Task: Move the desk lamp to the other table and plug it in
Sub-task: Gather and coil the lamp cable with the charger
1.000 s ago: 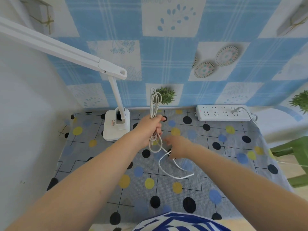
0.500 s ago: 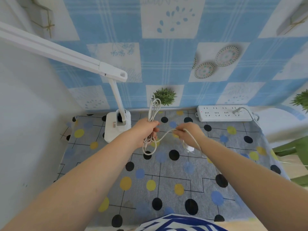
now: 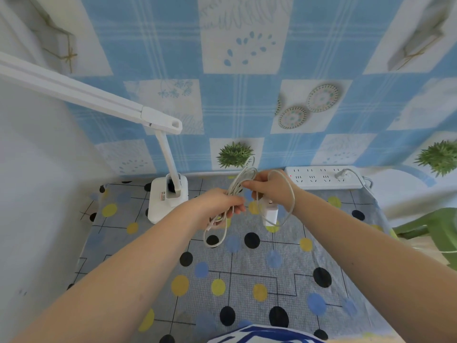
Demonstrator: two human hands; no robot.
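The white desk lamp stands on its base (image 3: 168,198) at the table's far left, its long arm (image 3: 74,91) reaching up and left out of view. My left hand (image 3: 217,205) grips a coiled bundle of the lamp's white cord (image 3: 237,186), loops hanging below it. My right hand (image 3: 269,186) pinches the top of the coil, with a strand looped around the wrist. A white plug adapter (image 3: 270,214) dangles under my right hand. A white power strip (image 3: 324,178) lies along the wall at the far right, one white plug in it.
The table (image 3: 247,268) has a grey cloth with black, blue and yellow dots. A blue checked wall cloth hangs behind. A white wall closes the left side. A green chair (image 3: 430,231) stands off the table's right edge.
My right hand lifted the loose cord off the table and brought it up to the coil in my left hand. The plug adapter now hangs in the air.
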